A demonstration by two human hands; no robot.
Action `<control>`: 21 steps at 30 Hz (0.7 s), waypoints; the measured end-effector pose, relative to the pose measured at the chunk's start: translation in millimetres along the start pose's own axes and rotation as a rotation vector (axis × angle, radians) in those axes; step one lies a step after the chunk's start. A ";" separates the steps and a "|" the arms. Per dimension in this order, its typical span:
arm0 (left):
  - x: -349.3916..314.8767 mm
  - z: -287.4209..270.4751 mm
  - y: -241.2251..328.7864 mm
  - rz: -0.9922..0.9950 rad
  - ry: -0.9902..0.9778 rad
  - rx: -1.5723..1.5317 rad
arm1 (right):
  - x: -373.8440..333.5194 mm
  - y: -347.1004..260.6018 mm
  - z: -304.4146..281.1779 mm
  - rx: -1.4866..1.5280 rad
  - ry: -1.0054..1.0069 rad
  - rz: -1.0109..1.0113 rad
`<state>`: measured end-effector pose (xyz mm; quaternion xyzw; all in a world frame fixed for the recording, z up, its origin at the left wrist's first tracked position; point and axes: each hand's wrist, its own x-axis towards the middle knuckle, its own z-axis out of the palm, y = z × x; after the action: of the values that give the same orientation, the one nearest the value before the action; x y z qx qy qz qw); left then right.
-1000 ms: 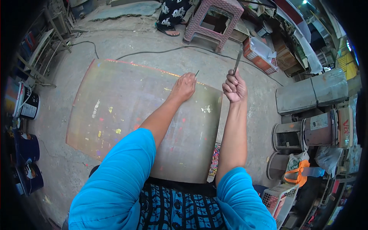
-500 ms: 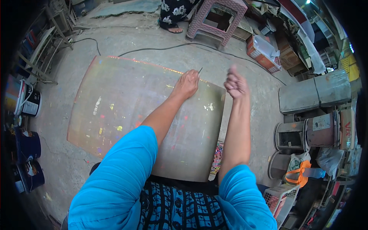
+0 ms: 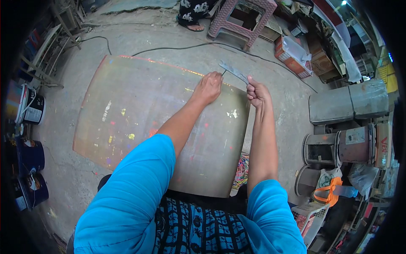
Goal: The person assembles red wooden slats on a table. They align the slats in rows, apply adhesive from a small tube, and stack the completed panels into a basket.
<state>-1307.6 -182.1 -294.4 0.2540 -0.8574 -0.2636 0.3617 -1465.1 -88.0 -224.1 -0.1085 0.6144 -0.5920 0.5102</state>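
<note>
While my left hand [image 3: 208, 88] is gripping a stick [image 3: 223, 72], my right hand [image 3: 258, 93] a bar [image 3: 234, 72], I'm viewing a paint-flecked board [image 3: 139, 93] — stool [image 3: 260, 27] beyond.

Red lettering [image 3: 383, 147] marks a carton [image 3: 384, 129], a white label [image 3: 32, 115] a bucket [image 3: 39, 103].

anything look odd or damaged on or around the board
The board is blotched with yellow, red and white marks, odd against its dull surface. A cord also curves loosely across the floor beyond it.
</note>
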 end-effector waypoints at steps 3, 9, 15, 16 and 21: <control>2.2 -3.5 -9.4 0.026 0.112 0.041 | -11.4 -8.8 -0.2 0.410 -0.319 -0.156; -0.3 0.4 -8.4 0.044 0.057 -0.005 | -34.1 -3.2 -8.5 0.193 0.037 -0.232; -3.8 -11.1 -6.6 -0.156 0.096 -0.219 | -173.3 41.5 -25.7 0.162 0.274 -0.249; -7.6 -13.4 -10.3 -0.155 0.192 -0.261 | -194.0 59.8 -16.8 0.101 0.369 -0.193; -51.1 -50.5 -6.3 -0.144 0.283 -0.107 | -246.0 151.9 -4.8 -0.244 0.173 0.106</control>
<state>-1236.8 -168.3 -293.0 0.3298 -0.7622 -0.2954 0.4722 -1285.0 138.2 -229.8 -0.0858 0.7283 -0.4925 0.4688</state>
